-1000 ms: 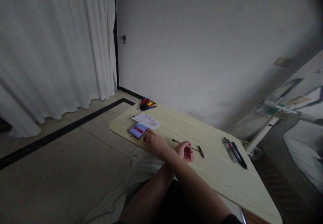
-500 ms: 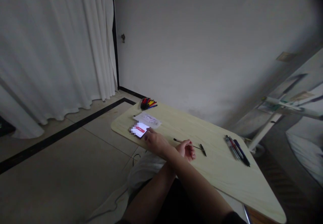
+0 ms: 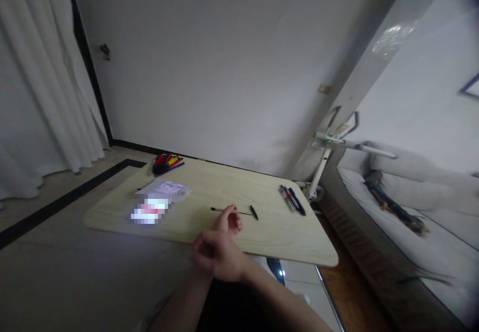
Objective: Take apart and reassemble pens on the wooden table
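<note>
My forearms cross at the near edge of the table (image 3: 209, 180). My left hand (image 3: 230, 220) rests at that edge, its fingers loosely curled in, and nothing shows in them. Just behind it lies a slim pen (image 3: 217, 209), partly hidden by the hand, with a short black pen cap (image 3: 254, 213) at its right end. My right hand (image 3: 219, 254) is over my left wrist, fingers curled into a loop and somewhat blurred; I see nothing in it. Left of both hands lies a phone (image 3: 151, 210) with a lit, pixelated screen, apart from my fingers.
Behind the phone is a printed sheet of paper (image 3: 170, 190). Colourful pens (image 3: 166, 164) are bunched at the back left corner. Several more pens (image 3: 292, 200) lie at the right. Beyond are a white wall (image 3: 209, 73), exercise equipment (image 3: 324, 165) and a sofa (image 3: 404, 217).
My right hand has left the phone and drawn back toward me, over my left wrist. The view has turned right, bringing in more of the sofa. My left hand stays by the pen.
</note>
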Available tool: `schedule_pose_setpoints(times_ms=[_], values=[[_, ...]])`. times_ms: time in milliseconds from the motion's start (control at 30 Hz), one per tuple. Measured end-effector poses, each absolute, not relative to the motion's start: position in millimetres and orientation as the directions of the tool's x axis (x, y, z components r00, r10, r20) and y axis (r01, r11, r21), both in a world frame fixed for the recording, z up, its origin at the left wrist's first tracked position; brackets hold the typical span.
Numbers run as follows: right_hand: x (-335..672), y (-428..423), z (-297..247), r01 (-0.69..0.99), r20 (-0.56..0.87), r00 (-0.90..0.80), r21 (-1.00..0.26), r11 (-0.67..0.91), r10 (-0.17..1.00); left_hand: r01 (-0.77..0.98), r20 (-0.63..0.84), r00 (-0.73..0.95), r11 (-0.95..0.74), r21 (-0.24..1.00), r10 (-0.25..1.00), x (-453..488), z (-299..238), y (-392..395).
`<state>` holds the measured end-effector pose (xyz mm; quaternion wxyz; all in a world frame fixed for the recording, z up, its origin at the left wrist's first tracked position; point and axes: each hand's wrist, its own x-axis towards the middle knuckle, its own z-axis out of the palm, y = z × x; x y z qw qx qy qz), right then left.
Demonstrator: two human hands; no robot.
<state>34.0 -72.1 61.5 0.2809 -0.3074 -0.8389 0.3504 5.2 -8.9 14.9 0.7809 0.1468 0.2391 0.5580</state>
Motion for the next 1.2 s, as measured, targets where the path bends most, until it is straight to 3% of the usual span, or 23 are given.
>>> schedule_pose_setpoints(times_ms=[167,300,467,667,867,1033,1200], values=[[91,-84,49,0.375,0.266,-0.406,-0.824,0.424,0.875,-0.833,-0.193,0.349,0.398,0.385,0.917,4,9,-4],[120,-78,34,0.380,0.223,-0.273,-0.869,0.317,0.936,-0.840,-0.238,0.343,0.410,0.356,0.909,2,11,-4],[129,-61,26,0.377,0.252,-0.077,-0.888,0.262,0.965,-0.823,-0.266,0.308,0.396,0.407,0.913,2,16,-6],[121,-40,14,0.260,0.247,0.139,-0.944,0.205,0.959,-0.802,-0.206,0.316,0.376,0.463,0.926,1,17,-5],[113,-28,7,0.059,0.180,0.112,-0.983,0.175,0.977,-0.806,-0.217,0.316,0.382,0.452,0.924,0,10,-3],[113,-22,5,0.047,0.276,0.095,-0.961,0.272,0.957,-0.815,-0.193,0.344,0.394,0.425,0.919,0,4,-2],[110,-20,2,-0.018,0.283,0.075,-0.958,0.285,0.956,-0.821,-0.222,0.321,0.387,0.420,0.921,1,4,-2]])
